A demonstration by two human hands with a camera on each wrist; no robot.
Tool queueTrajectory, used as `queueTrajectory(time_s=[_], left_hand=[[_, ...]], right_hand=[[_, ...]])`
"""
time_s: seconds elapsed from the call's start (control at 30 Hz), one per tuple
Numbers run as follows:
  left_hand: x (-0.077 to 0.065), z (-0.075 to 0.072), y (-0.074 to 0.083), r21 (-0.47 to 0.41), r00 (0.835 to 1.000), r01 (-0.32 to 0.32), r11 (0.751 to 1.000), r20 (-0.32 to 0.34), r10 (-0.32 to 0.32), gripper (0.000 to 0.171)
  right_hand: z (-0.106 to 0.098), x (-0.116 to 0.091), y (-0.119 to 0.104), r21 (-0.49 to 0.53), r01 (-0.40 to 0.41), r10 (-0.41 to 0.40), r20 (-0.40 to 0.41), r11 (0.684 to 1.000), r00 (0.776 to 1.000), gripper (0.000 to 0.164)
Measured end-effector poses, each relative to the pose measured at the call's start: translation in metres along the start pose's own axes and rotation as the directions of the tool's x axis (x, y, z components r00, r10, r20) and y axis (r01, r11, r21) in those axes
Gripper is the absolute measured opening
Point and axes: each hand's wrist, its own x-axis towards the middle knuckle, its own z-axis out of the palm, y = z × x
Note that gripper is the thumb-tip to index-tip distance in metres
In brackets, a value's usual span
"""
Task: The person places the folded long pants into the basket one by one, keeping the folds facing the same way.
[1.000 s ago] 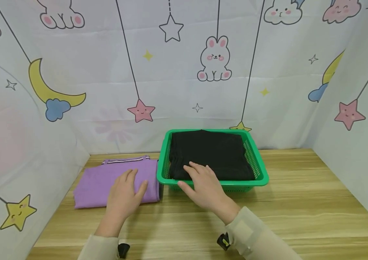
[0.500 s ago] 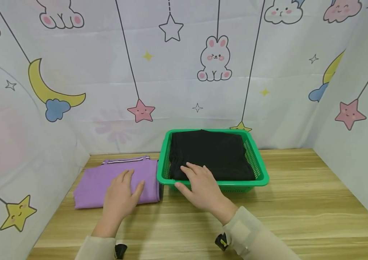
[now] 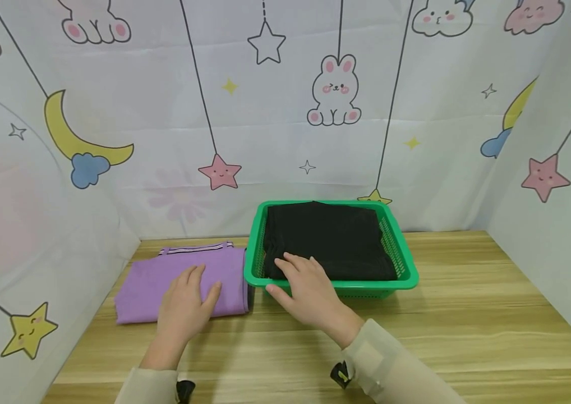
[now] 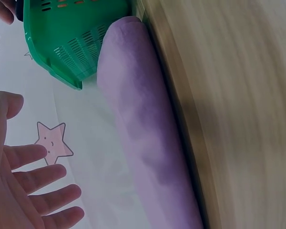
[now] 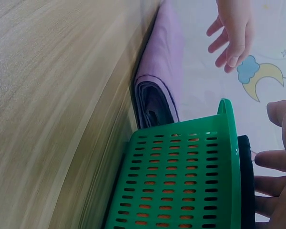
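Note:
My left hand [image 3: 183, 306] hovers over the folded purple cloth [image 3: 139, 292], its fingers relaxed and holding nothing. In the left wrist view a gap shows between those fingers [image 4: 57, 198] and the cloth. The cloth lies flat on the table, with a striped band along its far edge and a dark inner layer in its fold. My right hand [image 3: 311, 292] is over the front rim of the green basket [image 3: 406, 269], fingers spread and relaxed. Folded black cloth [image 3: 331, 235] fills the basket's top, right by those fingertips. Something orange shows through the basket's slots in the right wrist view.
The wooden table [image 3: 467, 320] extends to the right of the basket and in front of it. White curtains [image 3: 275, 123] printed with stars, moons and rabbits stand behind and on both sides. The purple cloth lies close against the basket's left side.
Both hands have drifted slightly left, toward the viewer's left side of the table. The purple cloth, the basket and the black cloth have stayed in place.

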Motion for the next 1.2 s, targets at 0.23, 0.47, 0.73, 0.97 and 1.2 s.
queueTrajectory(time_s=[0.23,0.47,0.73,0.97,1.2], left_hand=[[-0.001,-0.001,-0.005,0.012,1.000,0.010,1.000,0.015,-0.010,0.063],[-0.001,-0.004,-0.008,0.022,1.000,0.015,1.000,0.023,-0.016,0.063],[-0.003,-0.004,-0.012,0.030,1.000,0.019,0.999,0.024,-0.020,0.063],[-0.004,-0.006,-0.016,0.038,1.000,0.016,0.999,0.008,-0.016,0.062],[-0.005,-0.008,-0.018,0.038,1.000,0.022,0.999,0.018,-0.023,0.062]], right_hand=[[0.001,0.002,-0.004,-0.004,0.019,-0.019,-0.008,1.000,1.000,0.058],[0.002,0.003,-0.008,-0.011,0.042,-0.043,-0.012,0.999,0.999,0.057],[0.005,0.004,-0.010,-0.025,0.057,-0.057,-0.003,0.998,0.998,0.057],[0.008,0.007,-0.017,-0.022,0.061,-0.061,0.005,0.998,0.998,0.057],[0.008,0.009,-0.022,-0.017,0.068,-0.067,0.015,0.998,0.998,0.057]])
